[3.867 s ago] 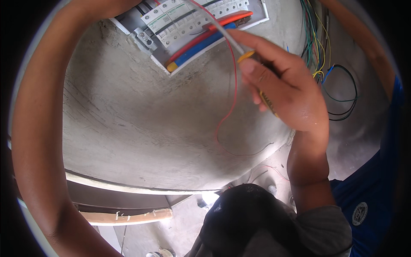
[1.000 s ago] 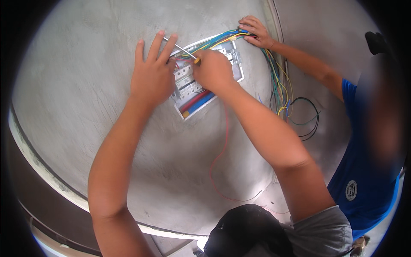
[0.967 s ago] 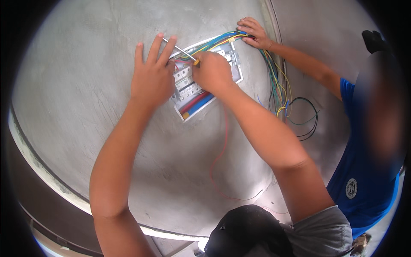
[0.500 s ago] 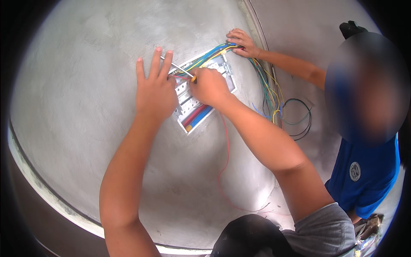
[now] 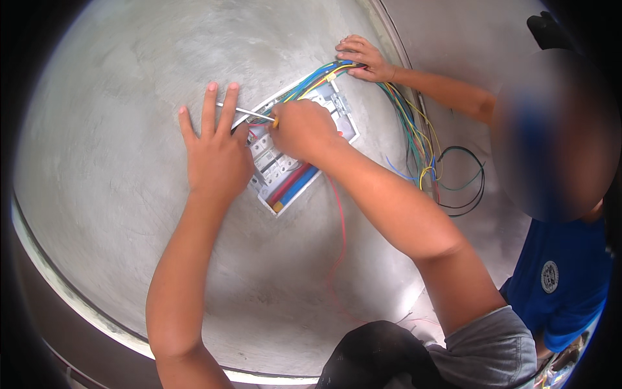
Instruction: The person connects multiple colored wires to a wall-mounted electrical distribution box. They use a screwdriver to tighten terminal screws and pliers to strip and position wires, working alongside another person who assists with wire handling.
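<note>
Grey wall (image 5: 110,168) backs the part-splayed left hand (image 5: 219,159), hold unclear; right hand (image 5: 302,129) grips screwdriver (image 5: 257,116)

Reads as an indoor building site mid-fit-out from where I'm standing. Raw grey plaster wall (image 5: 129,175), trowel streaks showing. Breaker box (image 5: 354,128) set open in it, breakers (image 5: 271,159) exposed. Multicoloured wire bundle (image 5: 404,120) hanging loose beside it, dark wire loop (image 5: 483,185) lower. Can't tell home or office.
</note>
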`<action>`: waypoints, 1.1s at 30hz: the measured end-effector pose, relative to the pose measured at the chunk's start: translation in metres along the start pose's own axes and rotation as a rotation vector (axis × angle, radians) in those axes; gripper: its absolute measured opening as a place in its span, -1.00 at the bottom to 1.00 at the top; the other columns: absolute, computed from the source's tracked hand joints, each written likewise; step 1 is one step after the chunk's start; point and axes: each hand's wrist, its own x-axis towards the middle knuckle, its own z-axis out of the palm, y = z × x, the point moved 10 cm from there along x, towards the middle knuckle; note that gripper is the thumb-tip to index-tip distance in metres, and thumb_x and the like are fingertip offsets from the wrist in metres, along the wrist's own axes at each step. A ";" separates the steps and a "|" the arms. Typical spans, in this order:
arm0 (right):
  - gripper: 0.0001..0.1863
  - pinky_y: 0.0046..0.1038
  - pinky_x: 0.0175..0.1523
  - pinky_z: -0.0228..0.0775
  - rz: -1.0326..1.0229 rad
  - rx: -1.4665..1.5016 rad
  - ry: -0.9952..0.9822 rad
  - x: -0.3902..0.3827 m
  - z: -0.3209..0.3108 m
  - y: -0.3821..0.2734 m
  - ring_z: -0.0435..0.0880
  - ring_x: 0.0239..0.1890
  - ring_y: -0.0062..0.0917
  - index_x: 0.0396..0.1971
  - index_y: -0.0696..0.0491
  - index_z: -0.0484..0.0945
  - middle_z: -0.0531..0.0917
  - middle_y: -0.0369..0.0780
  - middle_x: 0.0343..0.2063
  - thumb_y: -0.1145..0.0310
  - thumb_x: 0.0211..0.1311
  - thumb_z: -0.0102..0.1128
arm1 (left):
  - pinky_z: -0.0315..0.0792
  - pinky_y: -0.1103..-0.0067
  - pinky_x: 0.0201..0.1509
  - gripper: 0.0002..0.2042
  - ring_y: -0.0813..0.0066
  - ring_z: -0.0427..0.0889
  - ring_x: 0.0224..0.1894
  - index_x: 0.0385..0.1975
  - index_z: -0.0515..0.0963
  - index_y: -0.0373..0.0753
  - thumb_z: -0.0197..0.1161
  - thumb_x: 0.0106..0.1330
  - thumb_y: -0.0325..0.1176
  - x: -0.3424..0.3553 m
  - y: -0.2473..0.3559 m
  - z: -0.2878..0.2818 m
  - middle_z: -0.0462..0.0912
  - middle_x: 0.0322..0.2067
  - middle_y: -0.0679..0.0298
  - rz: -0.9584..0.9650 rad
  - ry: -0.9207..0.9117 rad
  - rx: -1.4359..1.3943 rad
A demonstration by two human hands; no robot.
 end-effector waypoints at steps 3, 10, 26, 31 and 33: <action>-0.79 0.00 0.15 0.81 -0.073 -0.033 0.024 0.001 0.003 -0.004 0.95 0.00 0.00 -0.23 0.13 0.84 0.91 0.08 -0.16 0.28 0.41 0.44 | -0.05 -0.38 0.83 -0.72 0.04 0.02 0.91 -0.09 0.95 -0.06 0.52 0.20 -0.44 0.002 0.002 -0.005 0.24 0.84 0.29 0.005 0.008 0.003; -0.80 -0.03 0.16 0.81 -0.197 -0.082 0.135 0.006 0.006 -0.012 0.92 0.11 -0.01 -0.15 0.17 0.80 0.89 0.06 -0.11 0.35 0.43 0.38 | -0.08 -0.31 0.86 -0.69 0.02 0.02 0.90 -0.04 0.96 -0.06 0.51 0.22 -0.42 0.001 0.000 -0.002 0.22 0.84 0.31 -0.022 -0.032 0.035; -0.75 0.03 0.11 0.75 0.025 0.067 0.164 -0.001 0.014 -0.003 0.91 -0.02 0.01 -0.11 0.06 0.85 0.89 0.02 -0.24 0.17 0.54 0.45 | 0.18 -0.15 0.81 -0.74 -0.12 0.25 0.80 -0.15 0.91 -0.12 0.40 0.29 -0.60 -0.011 -0.013 -0.024 0.47 0.68 0.09 -0.067 0.232 -0.130; -0.75 0.02 0.15 0.75 0.167 0.167 0.032 -0.001 0.013 0.009 0.93 -0.01 0.02 -0.05 -0.04 0.90 0.92 -0.02 -0.19 0.11 0.53 0.48 | 0.34 -0.01 0.74 -0.75 -0.19 0.38 0.73 -0.25 0.80 -0.22 0.33 0.25 -0.76 -0.024 -0.033 -0.039 0.59 0.55 0.00 -0.199 0.462 -0.351; -0.75 0.03 0.14 0.75 0.214 0.177 0.052 -0.003 0.016 0.007 0.93 -0.02 0.03 -0.05 -0.03 0.90 0.92 0.00 -0.20 0.13 0.53 0.47 | 0.35 0.02 0.74 -0.73 -0.18 0.38 0.73 -0.23 0.80 -0.21 0.32 0.25 -0.76 -0.023 -0.032 -0.036 0.60 0.53 -0.01 -0.208 0.463 -0.343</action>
